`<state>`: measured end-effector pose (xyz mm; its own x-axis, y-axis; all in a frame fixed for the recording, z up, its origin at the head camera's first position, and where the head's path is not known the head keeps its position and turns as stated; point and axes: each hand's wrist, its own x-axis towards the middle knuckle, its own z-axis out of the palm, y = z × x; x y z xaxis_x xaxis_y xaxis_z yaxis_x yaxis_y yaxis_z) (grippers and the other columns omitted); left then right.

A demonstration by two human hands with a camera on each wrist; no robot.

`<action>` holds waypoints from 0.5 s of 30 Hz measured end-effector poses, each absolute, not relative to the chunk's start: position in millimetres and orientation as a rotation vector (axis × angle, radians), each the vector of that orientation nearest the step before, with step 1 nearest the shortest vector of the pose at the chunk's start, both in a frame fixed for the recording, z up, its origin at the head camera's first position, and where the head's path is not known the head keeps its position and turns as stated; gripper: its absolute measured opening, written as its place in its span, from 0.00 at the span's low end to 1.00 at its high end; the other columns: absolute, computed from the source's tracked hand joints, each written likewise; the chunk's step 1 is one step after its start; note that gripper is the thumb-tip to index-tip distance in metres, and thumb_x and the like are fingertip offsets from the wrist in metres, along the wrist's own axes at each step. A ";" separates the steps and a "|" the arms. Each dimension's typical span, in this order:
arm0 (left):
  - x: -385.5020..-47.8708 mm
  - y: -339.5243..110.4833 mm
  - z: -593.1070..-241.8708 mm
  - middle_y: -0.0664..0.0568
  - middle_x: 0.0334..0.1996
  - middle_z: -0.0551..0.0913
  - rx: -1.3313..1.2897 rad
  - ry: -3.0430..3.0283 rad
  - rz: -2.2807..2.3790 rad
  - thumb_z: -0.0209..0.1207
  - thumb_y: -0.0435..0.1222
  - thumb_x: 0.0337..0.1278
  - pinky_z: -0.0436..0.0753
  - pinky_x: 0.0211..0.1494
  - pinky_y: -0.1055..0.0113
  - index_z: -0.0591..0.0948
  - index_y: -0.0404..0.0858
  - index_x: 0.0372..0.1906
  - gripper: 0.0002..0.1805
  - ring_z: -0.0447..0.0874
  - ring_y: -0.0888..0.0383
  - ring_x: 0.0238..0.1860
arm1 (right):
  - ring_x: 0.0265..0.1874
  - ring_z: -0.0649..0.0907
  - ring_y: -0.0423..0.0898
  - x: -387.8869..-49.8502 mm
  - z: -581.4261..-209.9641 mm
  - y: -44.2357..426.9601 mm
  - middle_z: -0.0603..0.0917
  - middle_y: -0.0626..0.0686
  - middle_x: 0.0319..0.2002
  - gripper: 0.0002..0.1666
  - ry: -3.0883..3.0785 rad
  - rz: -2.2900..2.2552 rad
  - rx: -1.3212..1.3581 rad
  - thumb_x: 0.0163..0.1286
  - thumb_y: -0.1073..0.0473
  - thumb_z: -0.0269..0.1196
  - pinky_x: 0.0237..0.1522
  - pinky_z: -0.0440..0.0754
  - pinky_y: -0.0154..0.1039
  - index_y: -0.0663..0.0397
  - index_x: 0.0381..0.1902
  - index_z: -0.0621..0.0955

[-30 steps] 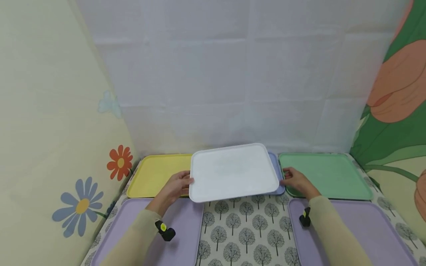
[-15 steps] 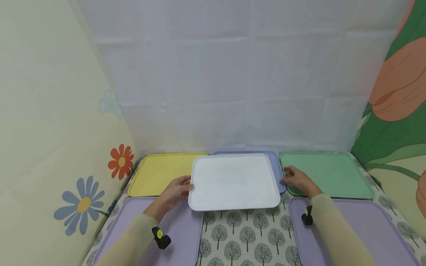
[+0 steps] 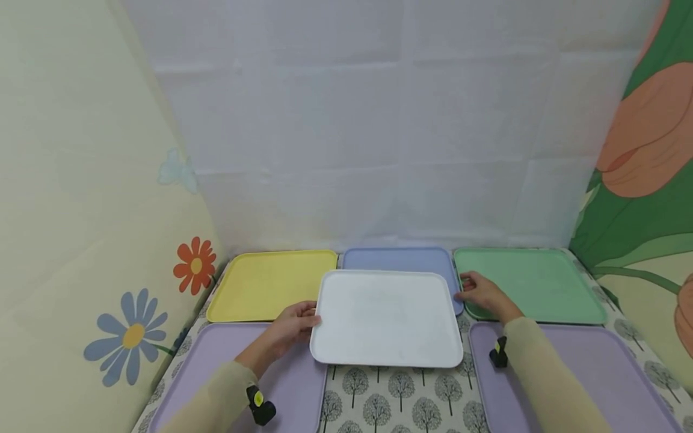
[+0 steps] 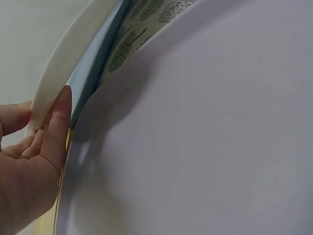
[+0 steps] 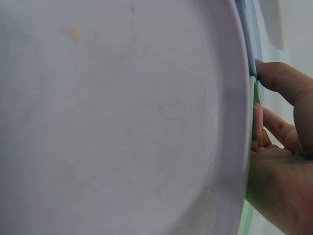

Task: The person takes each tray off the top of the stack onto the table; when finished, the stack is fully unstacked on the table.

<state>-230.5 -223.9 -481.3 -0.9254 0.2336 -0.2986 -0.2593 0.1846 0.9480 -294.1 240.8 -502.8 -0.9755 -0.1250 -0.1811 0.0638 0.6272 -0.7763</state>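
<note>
My left hand [image 3: 292, 331] pinches the left rim of a white rectangular tray [image 3: 387, 319]. Held over the tree-print cloth, the white tray covers the front part of a blue tray [image 3: 397, 258]. In the left wrist view, the thumb lies on one side of the white rim [image 4: 61, 61] and the fingers on the other. My right hand [image 3: 484, 294] is at the blue tray's right edge, over the left edge of a green tray [image 3: 536, 282]. In the right wrist view its thumb [image 5: 279, 78] meets the blue rim, with the other fingers loosely bent beside the green edge.
A yellow tray [image 3: 276, 282] lies at the back left. Lilac trays sit in front, one at the left [image 3: 295, 385] and one at the right [image 3: 585, 373], with tree-print cloth [image 3: 403, 397] between them. A white sheet [image 3: 346, 120] hangs behind.
The white tray has come towards me and levelled out, uncovering more of the blue tray. My left hand moved nearer with it, while my right hand stayed almost still.
</note>
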 end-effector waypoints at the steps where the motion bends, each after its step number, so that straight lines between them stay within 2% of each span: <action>1: -229.5 -223.8 -481.7 0.41 0.54 0.83 -0.025 2.089 1.790 0.57 0.32 0.71 0.87 0.48 0.59 0.65 0.24 0.71 0.30 0.86 0.55 0.46 | 0.60 0.75 0.68 -294.3 -503.1 240.7 0.74 0.73 0.60 0.43 2.635 -1.267 -0.052 0.65 0.58 0.69 0.62 0.75 0.60 0.73 0.70 0.64; 15: -207.0 -226.0 -488.0 0.36 0.57 0.81 0.032 2.073 1.763 0.58 0.32 0.70 0.87 0.49 0.55 0.63 0.21 0.71 0.32 0.86 0.51 0.47 | 0.61 0.74 0.67 -293.3 -502.0 241.1 0.73 0.72 0.61 0.43 2.606 -1.274 -0.026 0.66 0.56 0.68 0.64 0.73 0.62 0.72 0.71 0.64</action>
<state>-207.0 -226.0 -488.0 -0.9127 0.2816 -0.2962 -0.2472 0.1969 0.9488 -293.3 241.1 -502.0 -0.9711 -0.1203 -0.2062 0.0889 0.6195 -0.7799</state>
